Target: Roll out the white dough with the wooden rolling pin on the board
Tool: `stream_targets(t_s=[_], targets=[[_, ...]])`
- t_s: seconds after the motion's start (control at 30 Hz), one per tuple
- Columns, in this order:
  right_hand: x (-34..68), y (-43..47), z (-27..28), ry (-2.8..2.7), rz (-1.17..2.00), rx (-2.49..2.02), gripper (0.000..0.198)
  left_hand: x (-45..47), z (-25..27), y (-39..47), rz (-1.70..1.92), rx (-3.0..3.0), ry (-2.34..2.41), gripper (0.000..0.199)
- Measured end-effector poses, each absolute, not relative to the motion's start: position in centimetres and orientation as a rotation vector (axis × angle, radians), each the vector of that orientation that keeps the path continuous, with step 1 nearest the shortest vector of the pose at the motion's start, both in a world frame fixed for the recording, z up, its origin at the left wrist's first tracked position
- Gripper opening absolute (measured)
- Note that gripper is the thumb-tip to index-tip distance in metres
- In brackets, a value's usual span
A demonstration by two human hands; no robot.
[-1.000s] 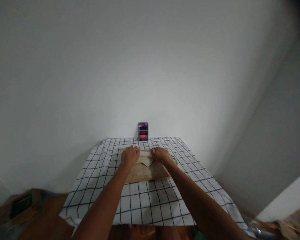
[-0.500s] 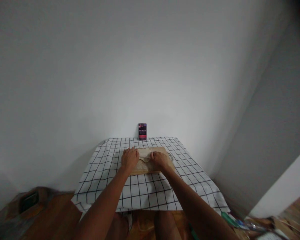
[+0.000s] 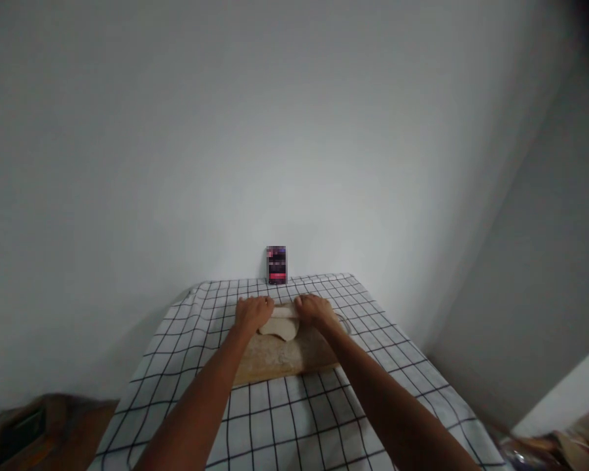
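A flat piece of pale dough (image 3: 283,329) lies on a floured wooden board (image 3: 275,366). Across its far part runs a light rolling pin (image 3: 285,313), its middle showing between my hands. My left hand (image 3: 254,313) is closed over the pin's left end, and my right hand (image 3: 315,309) is closed over its right end. Both hands are over the far half of the board. The pin's ends are hidden under my fingers.
The board rests on a table with a white cloth of black grid lines (image 3: 186,333). A phone-like upright rectangle (image 3: 277,265), its face blurred, leans on the white wall behind. Boxes (image 3: 34,425) stand on the floor at left; clutter (image 3: 544,451) lies at right.
Both hands have pushed the rolling pin away from me toward the board's far edge. More dough and board show on the near side. My view has come closer to the table.
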State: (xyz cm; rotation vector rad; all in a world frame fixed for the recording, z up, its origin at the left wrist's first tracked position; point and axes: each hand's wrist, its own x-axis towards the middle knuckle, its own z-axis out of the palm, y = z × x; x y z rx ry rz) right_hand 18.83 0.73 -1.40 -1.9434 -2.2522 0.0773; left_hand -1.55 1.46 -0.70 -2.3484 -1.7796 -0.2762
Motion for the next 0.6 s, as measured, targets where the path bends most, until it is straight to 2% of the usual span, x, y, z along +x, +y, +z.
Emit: stream_targets(t_s=[0.33,0.6], targets=[[19.8,6.1,-2.4,-2.241,0.174,-1.968,0.048,-1.4,-1.0,6.6,-0.213,-2.401,-1.968,0.041],[19.7,4.6,-2.0,-2.321,0.115,-1.890,0.042,-1.5,-0.7,4.9,-0.205,-2.381,-1.954,0.040]])
